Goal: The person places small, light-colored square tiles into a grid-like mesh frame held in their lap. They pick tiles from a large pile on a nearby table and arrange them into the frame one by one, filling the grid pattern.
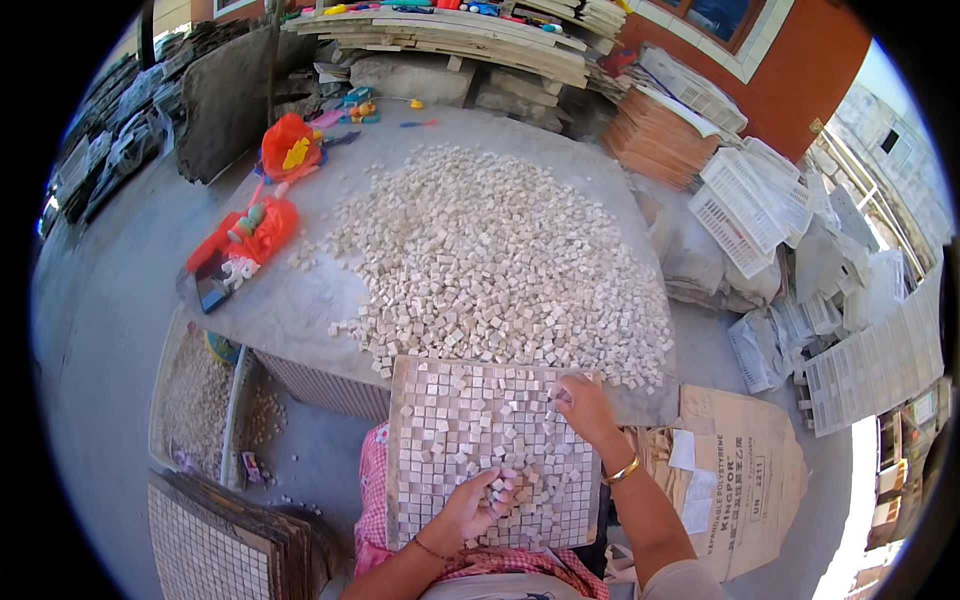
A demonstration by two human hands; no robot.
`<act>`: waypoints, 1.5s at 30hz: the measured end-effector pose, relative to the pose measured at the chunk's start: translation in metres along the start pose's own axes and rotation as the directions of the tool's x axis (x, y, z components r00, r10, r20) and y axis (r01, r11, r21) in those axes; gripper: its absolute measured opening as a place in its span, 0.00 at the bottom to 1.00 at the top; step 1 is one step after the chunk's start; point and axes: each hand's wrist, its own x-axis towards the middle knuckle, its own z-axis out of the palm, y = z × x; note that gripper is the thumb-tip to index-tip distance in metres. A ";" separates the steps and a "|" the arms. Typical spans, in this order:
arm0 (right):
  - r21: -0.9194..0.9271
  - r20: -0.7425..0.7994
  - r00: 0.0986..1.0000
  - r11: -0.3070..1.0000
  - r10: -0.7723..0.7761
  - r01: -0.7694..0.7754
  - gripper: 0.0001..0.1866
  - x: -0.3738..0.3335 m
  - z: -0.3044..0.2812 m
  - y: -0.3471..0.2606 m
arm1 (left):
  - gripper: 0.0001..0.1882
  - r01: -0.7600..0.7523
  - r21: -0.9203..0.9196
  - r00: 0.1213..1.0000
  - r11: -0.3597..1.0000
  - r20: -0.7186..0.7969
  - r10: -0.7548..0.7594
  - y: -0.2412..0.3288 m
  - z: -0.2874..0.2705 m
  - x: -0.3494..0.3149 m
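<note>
A square mosaic board point(393, 455) lies on my lap against the table's near edge, its grid largely filled with small pale stone tiles. Loose tiles point(470, 430) are scattered over its middle and lower part. My left hand point(478, 510) is palm up above the board's lower middle, fingers curled round several stone tiles. At the board's upper right, my right hand point(585, 408) has its fingertips pinched together close to the grid. Whatever lies between those fingertips is too small to make out. Beyond the board, a large heap of stone tiles point(500, 260) spreads across the table.
On the table's point(290, 310) left lie red plastic bags point(275, 225) and a phone point(212, 285). A tub point(160, 400) of stone pieces stands below left, near stacked mosaic sheets point(210, 540). Flattened cardboard point(750, 490) and white plastic crates point(745, 205) are to the right.
</note>
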 end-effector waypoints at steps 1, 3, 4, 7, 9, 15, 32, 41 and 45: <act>0.059 0.041 0.998 0.997 0.041 -0.044 0.08 -0.002 0.001 0.000 | 0.13 0.002 -0.002 1.000 1.000 -0.017 -0.002 0.000 0.002 0.000; 0.090 0.015 0.999 0.995 0.044 -0.045 0.08 -0.004 0.002 0.005 | 0.13 0.005 0.004 1.000 1.000 -0.025 -0.005 0.000 0.004 -0.001; 0.105 0.001 0.999 0.993 0.047 -0.047 0.08 -0.006 0.002 0.007 | 0.13 0.006 0.010 1.000 1.000 -0.016 -0.006 0.000 0.005 -0.001; 0.015 -0.029 0.998 0.998 -0.054 0.054 0.09 -0.004 0.004 0.010 | 0.12 -0.001 0.028 1.000 1.000 -0.003 0.001 -0.001 0.005 0.001; -0.053 -0.022 0.998 0.997 -0.057 0.055 0.08 -0.002 0.006 0.004 | 0.12 0.000 0.026 1.000 1.000 0.012 -0.001 -0.001 0.003 0.001; -0.113 -0.015 0.993 0.987 -0.116 0.114 0.07 0.004 0.013 0.016 | 0.12 0.001 -0.002 1.000 1.000 0.007 -0.001 0.001 -0.004 0.004; -0.073 0.126 0.989 0.993 -0.079 0.089 0.05 0.018 -0.003 0.010 | 0.12 0.011 0.007 0.998 1.000 0.054 -0.012 0.003 -0.003 0.005; -0.049 0.169 0.978 0.990 -0.126 0.136 0.05 0.010 -0.010 -0.011 | 0.12 -0.005 0.052 0.997 0.999 0.071 0.001 0.007 0.008 -0.004; -0.006 0.208 0.950 0.971 -0.233 0.240 0.06 -0.002 0.006 -0.017 | 0.09 -0.036 0.079 0.998 0.996 0.055 0.032 0.004 0.007 -0.003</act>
